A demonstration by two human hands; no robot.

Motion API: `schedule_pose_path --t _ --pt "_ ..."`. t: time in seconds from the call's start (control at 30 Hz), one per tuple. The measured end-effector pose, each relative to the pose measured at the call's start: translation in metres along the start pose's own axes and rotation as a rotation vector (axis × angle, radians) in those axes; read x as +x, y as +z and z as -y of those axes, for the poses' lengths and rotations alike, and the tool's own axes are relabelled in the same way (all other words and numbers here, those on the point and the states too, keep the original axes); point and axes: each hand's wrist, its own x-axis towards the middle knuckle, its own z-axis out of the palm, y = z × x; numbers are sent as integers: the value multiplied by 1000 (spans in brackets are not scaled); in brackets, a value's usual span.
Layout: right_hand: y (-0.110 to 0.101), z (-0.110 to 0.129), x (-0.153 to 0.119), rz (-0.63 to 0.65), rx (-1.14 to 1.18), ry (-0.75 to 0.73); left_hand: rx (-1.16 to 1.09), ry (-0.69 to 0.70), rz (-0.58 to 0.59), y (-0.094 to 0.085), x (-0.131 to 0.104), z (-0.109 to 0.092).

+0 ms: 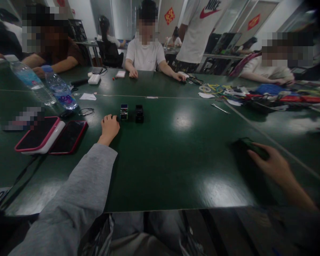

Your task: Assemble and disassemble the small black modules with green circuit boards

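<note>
Grey cloth of the left sleeve (89, 179) lies nearest the view, leading up to the left hand (110, 128), whose fingers curl down on the green table (176, 170) next to a small dark piece; whether they grip it cannot be told. Just beyond those fingers stands a small boxy device (124, 112), and beside it, apart, a black block (139, 113). Well over to the other side, the right hand (276, 163) closes around a dark object (260, 151). As things lie, the device and block are set down side by side, while the dark object is in the hand; how complete any of them is cannot be judged. Farther out, two red-edged phones and two bottles sit on the left, a metal tool (220, 108) and a heap of cables (277, 94) on the right, and a person (145, 53) in white sits opposite. Blur hides the dark object's shape, the left hand covers part of the small dark piece, and the right forearm fades into shadow.
</note>
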Motion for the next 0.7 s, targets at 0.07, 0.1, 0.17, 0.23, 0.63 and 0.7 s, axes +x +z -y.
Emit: schedule_pose_path --t 0.07,0.1,0.17,0.23,0.63,0.7 --pt "46 45 10 216 45 -79 2 -1 10 -1 0 0" --pt "70 79 10 290 112 -158 5 -3 15 -2 0 0" --pt "115 162 2 443 280 -366 13 -7 16 -2 0 0" --pt "148 243 -13 545 417 -547 19 -6 1 -2 0 -1" --pt "196 339 -36 467 619 -531 -2 3 -26 0 0 -1" --pt "205 328 -24 398 522 -471 -7 -2 -26 -1 0 -1"
